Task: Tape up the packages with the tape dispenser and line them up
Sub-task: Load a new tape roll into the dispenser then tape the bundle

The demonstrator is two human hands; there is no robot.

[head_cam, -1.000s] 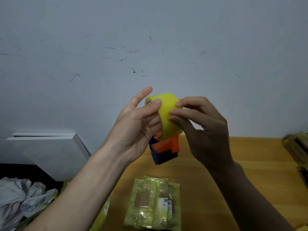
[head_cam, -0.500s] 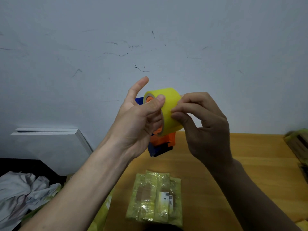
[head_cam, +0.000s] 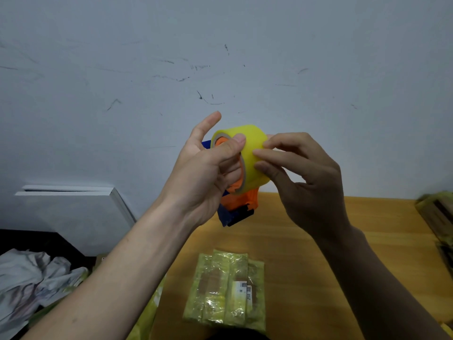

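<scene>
Both hands up in mid-air in front of the wall, well above the tabletop (head_cam: 382,231). Left hand (head_cam: 203,177) holds the tape dispenser (head_cam: 241,206): thumb hooked over the near rim of the yellow tape roll (head_cam: 252,158), middle fingers curled at the core, index finger sticking up free. Right hand (head_cam: 311,185) has its fingertips (head_cam: 259,152) curled onto the roll's outer face; I read it as pinching at the tape surface, though a lifted tape end is too small for me to make out.

Dispenser body is orange, with a dark blue part hanging at the bottom, tilted.

Below the hands, open wooden tabletop runs to the far edge at the wall. One package (head_cam: 226,290), flat, wrapped in yellowish glossy tape with a small white label, lies near the front edge. More yellow-wrapped packages (head_cam: 438,214) sit blurred at the right edge. Off the left edge: crumpled white cloth (head_cam: 31,280) and a white panel (head_cam: 73,212) leaning at the wall.
</scene>
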